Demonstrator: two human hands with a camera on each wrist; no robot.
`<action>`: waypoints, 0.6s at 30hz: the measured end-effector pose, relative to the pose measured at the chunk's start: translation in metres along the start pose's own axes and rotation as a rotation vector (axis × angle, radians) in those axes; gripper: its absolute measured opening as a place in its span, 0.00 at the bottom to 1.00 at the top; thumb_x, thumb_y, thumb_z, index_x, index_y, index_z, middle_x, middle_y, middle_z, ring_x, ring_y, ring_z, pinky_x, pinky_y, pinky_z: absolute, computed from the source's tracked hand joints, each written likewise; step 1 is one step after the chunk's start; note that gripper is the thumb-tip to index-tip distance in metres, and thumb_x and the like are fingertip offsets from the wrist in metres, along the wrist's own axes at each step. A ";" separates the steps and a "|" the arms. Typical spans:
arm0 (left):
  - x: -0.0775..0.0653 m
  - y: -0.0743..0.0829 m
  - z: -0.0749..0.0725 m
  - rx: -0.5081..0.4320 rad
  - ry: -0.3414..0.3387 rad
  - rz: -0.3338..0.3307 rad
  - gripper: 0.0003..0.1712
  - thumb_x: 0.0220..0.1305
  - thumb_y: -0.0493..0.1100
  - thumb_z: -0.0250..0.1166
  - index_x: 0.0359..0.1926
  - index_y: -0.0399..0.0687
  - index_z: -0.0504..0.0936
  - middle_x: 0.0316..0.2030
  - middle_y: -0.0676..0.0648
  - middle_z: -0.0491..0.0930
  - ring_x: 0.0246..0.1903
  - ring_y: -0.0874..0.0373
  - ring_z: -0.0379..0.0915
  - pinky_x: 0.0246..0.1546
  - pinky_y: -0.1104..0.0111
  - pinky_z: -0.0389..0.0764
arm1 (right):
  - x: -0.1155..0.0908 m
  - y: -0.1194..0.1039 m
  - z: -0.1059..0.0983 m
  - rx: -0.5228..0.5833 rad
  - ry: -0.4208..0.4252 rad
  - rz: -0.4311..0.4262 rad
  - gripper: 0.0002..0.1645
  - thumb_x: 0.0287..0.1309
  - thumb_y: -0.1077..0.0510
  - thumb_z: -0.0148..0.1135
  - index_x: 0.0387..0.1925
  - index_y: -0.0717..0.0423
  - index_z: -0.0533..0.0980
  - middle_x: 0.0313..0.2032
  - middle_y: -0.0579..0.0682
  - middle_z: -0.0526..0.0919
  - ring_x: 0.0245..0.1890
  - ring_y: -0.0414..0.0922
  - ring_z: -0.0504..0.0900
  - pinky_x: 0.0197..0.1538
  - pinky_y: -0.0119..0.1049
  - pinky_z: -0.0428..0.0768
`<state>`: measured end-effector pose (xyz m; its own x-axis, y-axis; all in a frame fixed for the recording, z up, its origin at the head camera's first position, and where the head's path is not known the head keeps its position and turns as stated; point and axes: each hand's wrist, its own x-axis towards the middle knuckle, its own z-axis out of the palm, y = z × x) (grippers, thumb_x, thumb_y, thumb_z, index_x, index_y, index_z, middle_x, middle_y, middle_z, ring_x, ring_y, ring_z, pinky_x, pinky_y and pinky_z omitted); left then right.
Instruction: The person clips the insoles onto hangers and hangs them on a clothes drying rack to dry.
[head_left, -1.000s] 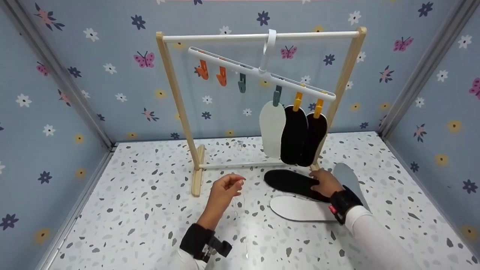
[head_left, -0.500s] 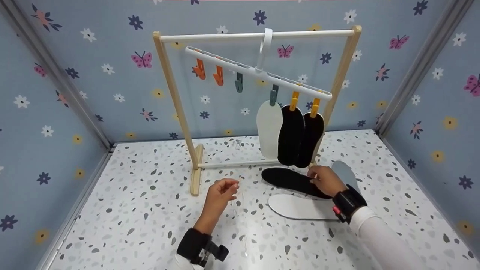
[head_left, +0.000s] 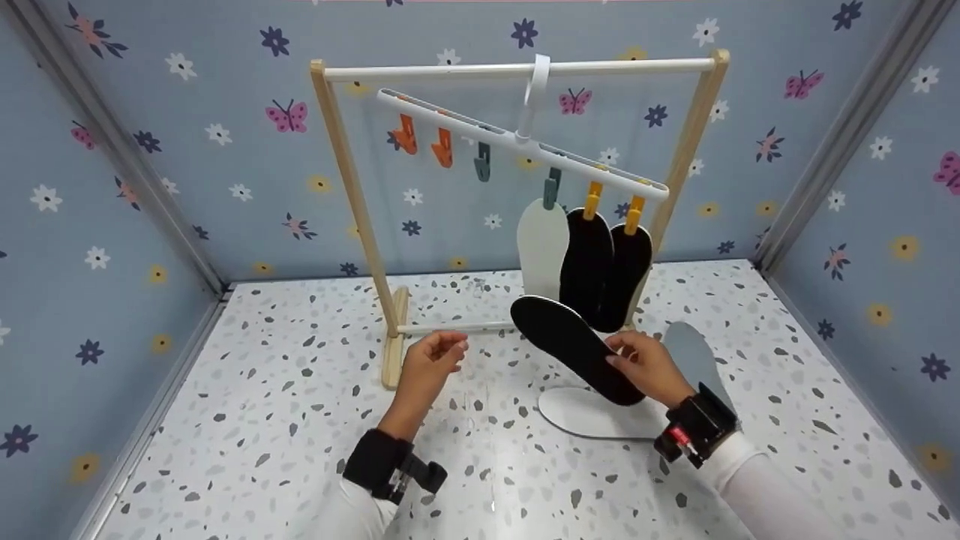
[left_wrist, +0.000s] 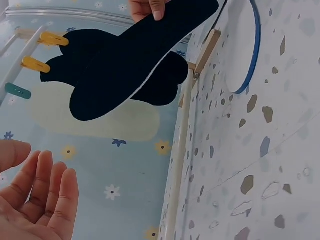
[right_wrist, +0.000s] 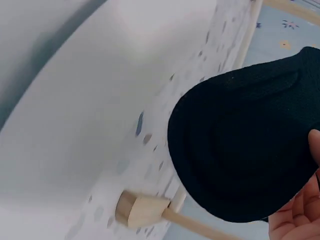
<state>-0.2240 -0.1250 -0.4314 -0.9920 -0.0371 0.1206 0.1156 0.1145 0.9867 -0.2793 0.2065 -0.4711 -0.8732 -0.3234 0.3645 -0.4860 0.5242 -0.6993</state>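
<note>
Raised since the earlier frame — the black insole, above the white insole, our right hand pinching its right edge, far end left free. Our left hand is empty; the hanger dips right — probably under its three clipped insoles.
</note>
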 end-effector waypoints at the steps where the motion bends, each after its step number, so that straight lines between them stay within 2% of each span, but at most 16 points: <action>1: 0.004 -0.001 -0.001 0.017 0.000 0.021 0.10 0.64 0.35 0.60 0.44 0.31 0.79 0.36 0.39 0.79 0.33 0.58 0.74 0.34 0.70 0.78 | 0.001 -0.002 0.001 0.023 0.004 0.014 0.08 0.52 0.72 0.63 0.36 0.63 0.79 0.34 0.53 0.81 0.33 0.44 0.75 0.36 0.32 0.75; 5: 0.025 -0.005 -0.002 0.088 0.021 0.096 0.11 0.64 0.37 0.61 0.45 0.35 0.80 0.38 0.41 0.80 0.38 0.52 0.74 0.37 0.67 0.76 | 0.005 -0.010 0.006 0.070 0.020 0.078 0.07 0.54 0.70 0.63 0.37 0.63 0.78 0.35 0.55 0.80 0.33 0.42 0.75 0.38 0.31 0.74; 9: 0.043 0.006 -0.003 0.107 0.045 0.139 0.12 0.64 0.39 0.61 0.46 0.39 0.81 0.40 0.43 0.80 0.41 0.51 0.74 0.42 0.65 0.75 | 0.008 -0.021 0.011 0.086 0.019 0.140 0.08 0.55 0.71 0.62 0.38 0.65 0.78 0.36 0.56 0.80 0.34 0.43 0.75 0.39 0.30 0.75; 14: 0.064 0.021 -0.006 0.113 0.074 0.168 0.12 0.63 0.39 0.61 0.47 0.40 0.81 0.43 0.44 0.81 0.43 0.53 0.75 0.45 0.63 0.76 | 0.012 -0.032 0.018 0.132 0.005 0.131 0.09 0.54 0.73 0.60 0.39 0.70 0.77 0.37 0.61 0.80 0.36 0.50 0.76 0.40 0.36 0.76; 18: 0.077 0.033 -0.009 0.099 0.084 0.198 0.13 0.63 0.38 0.62 0.49 0.40 0.80 0.44 0.44 0.80 0.45 0.54 0.75 0.48 0.64 0.76 | 0.019 -0.031 0.024 0.140 0.007 0.117 0.08 0.54 0.71 0.62 0.39 0.66 0.78 0.37 0.57 0.81 0.35 0.47 0.77 0.40 0.35 0.77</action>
<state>-0.2965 -0.1331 -0.3884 -0.9423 -0.0859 0.3236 0.2981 0.2247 0.9277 -0.2800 0.1648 -0.4573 -0.9240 -0.2610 0.2794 -0.3718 0.4428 -0.8159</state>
